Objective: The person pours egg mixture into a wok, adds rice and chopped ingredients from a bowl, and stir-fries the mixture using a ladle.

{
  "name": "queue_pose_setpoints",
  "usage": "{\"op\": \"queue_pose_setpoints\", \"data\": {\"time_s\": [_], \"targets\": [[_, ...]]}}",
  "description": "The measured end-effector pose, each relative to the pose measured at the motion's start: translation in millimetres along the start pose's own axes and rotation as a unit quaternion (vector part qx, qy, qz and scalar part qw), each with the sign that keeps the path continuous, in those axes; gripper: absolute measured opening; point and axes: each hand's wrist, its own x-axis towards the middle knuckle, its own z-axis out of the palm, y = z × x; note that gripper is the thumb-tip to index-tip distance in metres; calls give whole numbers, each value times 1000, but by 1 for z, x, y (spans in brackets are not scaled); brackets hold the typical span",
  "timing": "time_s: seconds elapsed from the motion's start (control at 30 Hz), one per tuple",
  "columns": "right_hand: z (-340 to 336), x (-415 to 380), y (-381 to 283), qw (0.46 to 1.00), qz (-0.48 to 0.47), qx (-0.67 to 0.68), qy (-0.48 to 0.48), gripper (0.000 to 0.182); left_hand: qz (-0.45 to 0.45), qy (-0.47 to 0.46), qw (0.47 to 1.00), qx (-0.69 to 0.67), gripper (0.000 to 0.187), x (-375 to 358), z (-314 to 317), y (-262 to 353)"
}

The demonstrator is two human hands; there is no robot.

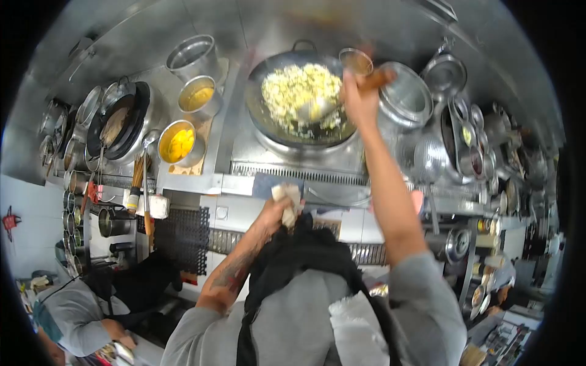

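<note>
My right hand (pixel 361 102) is closed around the wooden-handled ladle (pixel 313 110), whose metal head rests in the food inside the wok. The dark wok (pixel 259 113) sits on the stove and holds a chopped yellow and white mixture, perhaps egg and rice, with green bits (pixel 300 85). Down at the stove's front edge, my left hand (pixel 274 215) grips a folded off-white cloth (pixel 289 198), apart from the wok. The right hand is slightly blurred.
Left of the wok stand metal pots, one with yellow pieces (pixel 179 146), another with yellow liquid (pixel 200 96). A lidded pot (pixel 406 94) and perforated skimmer (pixel 431 155) are to the right. A brush (pixel 138 174) lies left. A co-worker (pixel 79 311) is at lower left.
</note>
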Motion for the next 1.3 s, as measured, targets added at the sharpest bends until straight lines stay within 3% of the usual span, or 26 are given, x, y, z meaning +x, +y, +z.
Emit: {"op": "queue_pose_setpoints", "data": {"time_s": [0.1,0.13,0.2,0.27,0.33,0.4,0.43,0.47,0.53,0.57,0.6,0.67,0.7,0.77,0.83,0.9,0.97,1.03,1.1,1.17,1.23,1.3], "targets": [[-10,60,-10,982,91,79,147,32,5,-2,1000,-9,48,1,10,5],[-14,74,6,982,87,82,147,32,9,-3,1000,-8,48,6,19,13],[-18,88,39,956,94,65,270,33,12,-17,999,-39,45,10,33,21],[14,106,35,955,186,187,138,29,19,-40,999,-9,49,29,41,25],[30,130,26,966,173,184,45,27,-13,-26,997,-69,44,63,54,43],[45,95,4,980,129,148,22,31,-40,-30,992,-118,40,103,72,69],[51,82,1,990,89,111,-5,37,-30,49,990,-130,33,119,80,77],[63,79,52,997,69,39,-8,39,-24,131,981,-142,29,130,83,80],[54,93,34,979,193,47,-35,40,-28,140,981,-134,26,154,74,70],[40,117,12,977,212,-9,-8,37,-32,145,982,-119,25,161,70,68],[21,130,18,981,180,-61,47,36,-38,89,986,-135,25,159,67,68],[18,149,39,979,138,-110,98,35,-19,106,984,-141,24,163,75,65],[24,134,70,986,87,-40,135,36,-10,129,981,-146,24,163,76,59],[41,121,56,966,197,137,95,37,32,120,979,-159,21,175,70,51],[57,134,26,966,189,176,-2,28,68,178,977,-99,19,173,66,49],[68,113,2,979,129,149,49,30,92,179,975,-97,18,174,65,57],[74,93,16,986,75,148,24,30,78,170,976,-107,18,170,55,55],[64,121,27,974,208,94,-6,35,85,167,978,-96,20,171,55,57],[39,154,37,992,106,-20,65,42,74,137,982,-107,21,169,52,55],[40,133,30,974,140,150,94,40,78,127,983,-110,22,168,59,65],[62,122,52,982,130,137,3,39,60,127,984,-107,23,161,56,58],[70,132,37,973,189,133,-6,39,53,128,986,-93,23,164,54,59]]}}
